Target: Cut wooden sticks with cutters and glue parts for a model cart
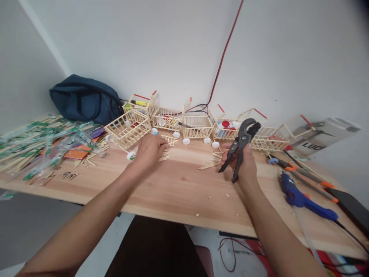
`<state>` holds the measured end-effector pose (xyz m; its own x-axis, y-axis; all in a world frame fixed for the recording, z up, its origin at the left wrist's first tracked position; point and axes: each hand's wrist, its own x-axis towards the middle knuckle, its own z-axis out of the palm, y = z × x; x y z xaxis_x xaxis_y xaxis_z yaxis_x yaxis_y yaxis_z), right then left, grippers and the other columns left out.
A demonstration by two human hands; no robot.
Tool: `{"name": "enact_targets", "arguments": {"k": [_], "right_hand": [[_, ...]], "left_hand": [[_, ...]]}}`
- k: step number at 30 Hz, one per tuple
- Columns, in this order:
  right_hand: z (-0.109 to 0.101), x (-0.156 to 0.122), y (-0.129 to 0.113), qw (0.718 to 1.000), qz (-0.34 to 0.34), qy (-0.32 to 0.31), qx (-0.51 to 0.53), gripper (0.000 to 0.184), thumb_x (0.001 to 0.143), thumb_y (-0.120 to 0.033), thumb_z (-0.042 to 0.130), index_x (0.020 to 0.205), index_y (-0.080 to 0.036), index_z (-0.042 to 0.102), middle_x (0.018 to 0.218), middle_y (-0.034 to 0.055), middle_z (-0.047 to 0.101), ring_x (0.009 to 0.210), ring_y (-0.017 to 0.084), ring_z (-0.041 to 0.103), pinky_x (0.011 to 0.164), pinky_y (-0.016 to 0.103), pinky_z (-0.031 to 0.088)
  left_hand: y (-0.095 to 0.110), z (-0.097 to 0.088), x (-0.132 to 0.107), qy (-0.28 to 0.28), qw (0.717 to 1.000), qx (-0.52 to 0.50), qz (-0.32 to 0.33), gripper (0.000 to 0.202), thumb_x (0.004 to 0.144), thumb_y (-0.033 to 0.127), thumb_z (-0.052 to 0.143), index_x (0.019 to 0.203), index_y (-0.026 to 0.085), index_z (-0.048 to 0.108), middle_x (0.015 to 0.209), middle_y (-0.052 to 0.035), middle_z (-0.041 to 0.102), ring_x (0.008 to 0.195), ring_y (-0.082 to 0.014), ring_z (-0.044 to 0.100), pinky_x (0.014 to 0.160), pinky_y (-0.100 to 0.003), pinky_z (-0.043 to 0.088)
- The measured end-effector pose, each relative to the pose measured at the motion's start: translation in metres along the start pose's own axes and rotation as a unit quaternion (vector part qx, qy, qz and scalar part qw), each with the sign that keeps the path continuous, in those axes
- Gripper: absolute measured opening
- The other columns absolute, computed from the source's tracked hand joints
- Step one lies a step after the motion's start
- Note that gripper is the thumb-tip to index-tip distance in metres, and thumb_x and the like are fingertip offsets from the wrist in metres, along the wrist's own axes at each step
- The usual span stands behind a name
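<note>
While the right hand [245, 165] is raised just above the worktop [178, 192], its fingers are wrapped shut around the black pliers [240, 148]. The tool's head points up and away, and the two handles splay apart toward the wrist.

Left hand [148, 150]: palm down, fingers curled over a small bundle of wooden sticks [166, 154] lying on the wood. Cannot tell whether the fingers pinch any of them or only rest on top. A white bottle cap [131, 155] sits just beside this hand, on its left.

Between the hands: a few loose sticks [209, 165], close to the right hand.

Behind the left hand: one stick-built cart [128, 129], tipped on its side. More stick carts [196, 126] stand in a row along the wall, with bottle-cap wheels underneath.

Right end of worktop: blue glue gun [302, 198] lying flat, and an orange-handled tool [305, 177] just behind it.

Left end: heap of packaged sticks [37, 142]. A dark blue bag [83, 100] rests against the wall behind it.

A red cable [225, 54] runs down the wall to the carts.
</note>
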<state>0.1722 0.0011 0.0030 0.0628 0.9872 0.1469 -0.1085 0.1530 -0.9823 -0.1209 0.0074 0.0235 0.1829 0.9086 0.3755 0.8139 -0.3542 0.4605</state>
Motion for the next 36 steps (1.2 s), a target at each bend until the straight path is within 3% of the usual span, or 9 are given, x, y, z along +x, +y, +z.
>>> {"name": "enact_targets", "arguments": {"k": [5, 9, 14, 18, 22, 27, 31, 33, 36], "right_hand": [[-0.012, 0.005, -0.007, 0.998, -0.036, 0.058, 0.002, 0.070, 0.077, -0.080, 0.031, 0.089, -0.019, 0.064, 0.059, 0.0030, 0.059, 0.059, 0.020, 0.062, 0.051, 0.030, 0.048], [-0.017, 0.007, -0.010, 0.995, -0.047, 0.078, 0.047, 0.070, 0.077, -0.081, 0.031, 0.080, -0.019, 0.063, 0.059, 0.0033, 0.059, 0.059, 0.020, 0.063, 0.051, 0.030, 0.049], [-0.020, 0.009, -0.011, 0.994, -0.048, 0.076, 0.060, 0.073, 0.077, -0.082, 0.030, 0.087, -0.019, 0.065, 0.058, 0.0023, 0.057, 0.057, 0.019, 0.062, 0.051, 0.030, 0.049], [-0.022, 0.010, -0.011, 0.994, -0.041, 0.083, 0.061, 0.074, 0.077, -0.082, 0.028, 0.090, -0.018, 0.064, 0.060, 0.0029, 0.057, 0.060, 0.019, 0.063, 0.051, 0.029, 0.049], [-0.023, 0.010, -0.012, 0.993, -0.043, 0.086, 0.063, 0.073, 0.078, -0.081, 0.027, 0.089, -0.019, 0.064, 0.063, 0.0040, 0.060, 0.060, 0.019, 0.064, 0.051, 0.029, 0.049], [-0.023, 0.010, -0.014, 0.995, -0.040, 0.087, 0.038, 0.075, 0.076, -0.083, 0.025, 0.085, -0.019, 0.063, 0.062, 0.0042, 0.060, 0.059, 0.019, 0.063, 0.051, 0.029, 0.049], [-0.021, 0.009, -0.011, 0.993, -0.002, 0.070, 0.091, 0.063, 0.078, -0.076, 0.041, 0.087, -0.018, 0.064, 0.058, -0.0007, 0.053, 0.051, 0.015, 0.057, 0.049, 0.028, 0.047], [-0.017, 0.008, -0.008, 0.993, 0.024, 0.040, 0.109, 0.054, 0.076, -0.069, 0.054, 0.087, -0.017, 0.065, 0.054, -0.0042, 0.048, 0.046, 0.011, 0.051, 0.047, 0.025, 0.044], [-0.004, 0.005, -0.003, 0.994, 0.054, -0.014, 0.093, 0.044, 0.073, -0.058, 0.067, 0.086, -0.016, 0.065, 0.051, -0.0065, 0.045, 0.044, 0.009, 0.047, 0.044, 0.023, 0.039]], "left_hand": [[0.046, 0.021, 0.017, -0.114, 0.982, -0.151, 0.010, 0.015, 0.076, 0.024, 0.061, 0.070, 0.014, 0.071, 0.061, -0.0001, 0.064, 0.060, -0.0120, 0.054, 0.058, -0.022, 0.034], [0.075, 0.056, 0.028, -0.189, 0.972, -0.131, 0.051, 0.011, 0.074, 0.016, 0.061, 0.068, 0.013, 0.069, 0.061, -0.0013, 0.063, 0.061, -0.0124, 0.054, 0.060, -0.023, 0.037], [0.091, 0.085, 0.041, -0.157, 0.983, -0.042, 0.080, 0.012, 0.074, 0.015, 0.060, 0.066, 0.014, 0.067, 0.071, -0.0061, 0.065, 0.073, -0.0183, 0.058, 0.064, -0.027, 0.040], [0.105, 0.094, 0.056, -0.159, 0.983, -0.011, 0.094, 0.010, 0.076, 0.018, 0.061, 0.070, 0.015, 0.068, 0.078, -0.0077, 0.067, 0.081, -0.0213, 0.060, 0.069, -0.029, 0.042], [0.116, 0.101, 0.056, -0.182, 0.977, 0.032, 0.106, 0.010, 0.077, 0.011, 0.057, 0.074, 0.012, 0.066, 0.081, -0.0116, 0.067, 0.085, -0.0243, 0.062, 0.073, -0.033, 0.045], [0.110, 0.111, 0.051, -0.148, 0.979, 0.029, 0.141, 0.015, 0.081, 0.008, 0.047, 0.081, 0.012, 0.062, 0.092, -0.0139, 0.066, 0.094, -0.0250, 0.060, 0.080, -0.036, 0.047], [0.096, 0.098, 0.059, -0.153, 0.983, -0.074, 0.073, 0.010, 0.080, 0.010, 0.051, 0.073, 0.013, 0.058, 0.084, -0.0102, 0.068, 0.083, -0.0196, 0.063, 0.075, -0.032, 0.048], [0.089, 0.084, 0.060, -0.220, 0.945, -0.241, -0.001, 0.009, 0.081, 0.013, 0.052, 0.073, 0.013, 0.055, 0.075, -0.0069, 0.068, 0.067, -0.0136, 0.062, 0.062, -0.025, 0.047], [0.078, 0.064, 0.050, -0.289, 0.823, -0.474, -0.117, 0.014, 0.080, 0.022, 0.062, 0.073, 0.013, 0.053, 0.067, -0.0035, 0.067, 0.052, -0.0067, 0.056, 0.050, -0.017, 0.041]]}}
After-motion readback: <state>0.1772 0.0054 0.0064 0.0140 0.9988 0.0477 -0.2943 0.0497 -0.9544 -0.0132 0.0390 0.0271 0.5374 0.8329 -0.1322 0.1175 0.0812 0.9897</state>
